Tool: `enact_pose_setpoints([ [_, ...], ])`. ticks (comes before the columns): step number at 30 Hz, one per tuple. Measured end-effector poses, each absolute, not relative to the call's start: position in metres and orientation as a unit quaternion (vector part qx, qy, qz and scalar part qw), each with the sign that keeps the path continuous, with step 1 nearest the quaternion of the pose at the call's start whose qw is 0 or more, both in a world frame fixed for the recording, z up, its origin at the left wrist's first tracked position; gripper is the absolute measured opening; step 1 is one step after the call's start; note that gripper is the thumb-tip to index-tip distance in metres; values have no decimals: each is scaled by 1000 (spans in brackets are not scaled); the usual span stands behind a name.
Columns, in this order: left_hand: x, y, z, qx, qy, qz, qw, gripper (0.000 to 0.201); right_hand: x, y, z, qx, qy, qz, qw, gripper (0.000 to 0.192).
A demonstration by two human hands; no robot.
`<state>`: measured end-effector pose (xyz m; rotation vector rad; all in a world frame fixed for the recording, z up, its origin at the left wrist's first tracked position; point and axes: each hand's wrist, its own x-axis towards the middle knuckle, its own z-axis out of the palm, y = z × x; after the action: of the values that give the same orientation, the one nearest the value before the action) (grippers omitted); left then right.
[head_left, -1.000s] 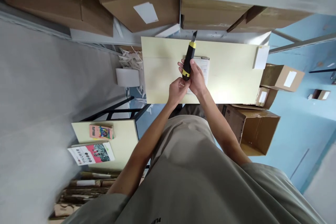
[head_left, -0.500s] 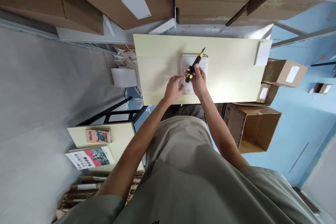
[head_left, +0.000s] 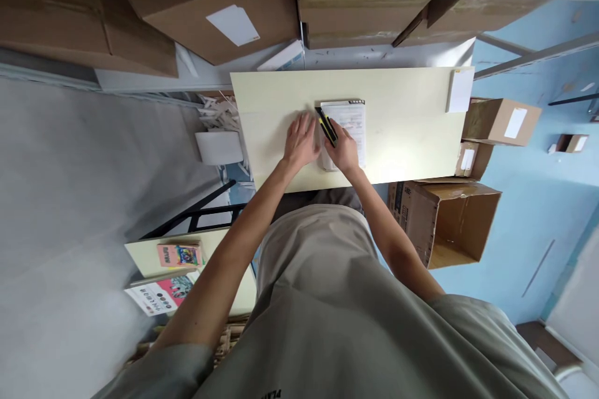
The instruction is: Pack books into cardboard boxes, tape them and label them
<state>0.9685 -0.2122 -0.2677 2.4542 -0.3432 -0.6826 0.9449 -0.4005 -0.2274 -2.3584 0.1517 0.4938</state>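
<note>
The black-and-yellow utility knife (head_left: 326,126) lies low over the left edge of a white printed booklet (head_left: 350,131) on the pale yellow table (head_left: 412,137); its blade end cannot be made out, and its rear part is covered by the right hand (head_left: 343,148). That right hand is clenched about the knife handle, knuckles over the booklet's near left corner. The booklet bears lines of print far too small to read, with a dark strip along its far edge. Just left of the knife, the left hand (head_left: 300,141) is released and flat, fingers spread, palm down on the bare tabletop – touching the booklet's left edge or just short of it, which cannot be told. At the table's far right corner sits a small white pad (head_left: 460,90), well apart from the booklet. Beyond the table, brown cardboard boxes (head_left: 210,22) fill a shelf, one bearing a blank white label (head_left: 233,25). To the table's right an open carton (head_left: 444,221) stands on the blue floor; to its left lie white scraps (head_left: 219,113). Nearer the person, left of the table, a smaller table (head_left: 224,262) carries colourful books (head_left: 163,293) – their writing is illegible. The person's grey shirt hides the table's near edge in part.
</note>
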Motion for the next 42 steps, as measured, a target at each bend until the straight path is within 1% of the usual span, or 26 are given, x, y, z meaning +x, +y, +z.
enact_pose_setpoints([
  [4, 987, -192, -270, 911, -137, -249, 299, 95, 963, -377, -217, -932, 64, 260, 244, 71],
  [6, 991, -187, -271, 906, -143, -247, 312, 92, 970, -368, -209, -931, 64, 290, 212, 71],
  [8, 992, -186, -270, 902, -144, -244, 324, 90, 975, -361, -204, -927, 67, 311, 197, 71],
  [14, 994, -188, -265, 897, -142, -256, 332, 89, 976, -354, -204, -918, 100, 320, 211, 69],
  [21, 995, -189, -269, 893, -146, -252, 343, 88, 970, -355, -217, -905, 119, 290, 287, 69],
  [24, 995, -190, -271, 892, -142, -251, 349, 89, 966, -354, -219, -902, 118, 281, 305, 71],
  [30, 995, -191, -272, 890, -141, -251, 354, 95, 958, -352, -214, -912, 100, 303, 257, 70],
  [36, 995, -193, -271, 894, -146, -258, 337, 99, 951, -351, -198, -924, 84, 336, 165, 71],
  [39, 995, -194, -270, 895, -145, -257, 333, 100, 945, -351, -193, -924, 81, 341, 155, 72],
  [42, 995, -194, -269, 897, -144, -261, 327, 100, 938, -352, -191, -922, 77, 342, 162, 73],
])
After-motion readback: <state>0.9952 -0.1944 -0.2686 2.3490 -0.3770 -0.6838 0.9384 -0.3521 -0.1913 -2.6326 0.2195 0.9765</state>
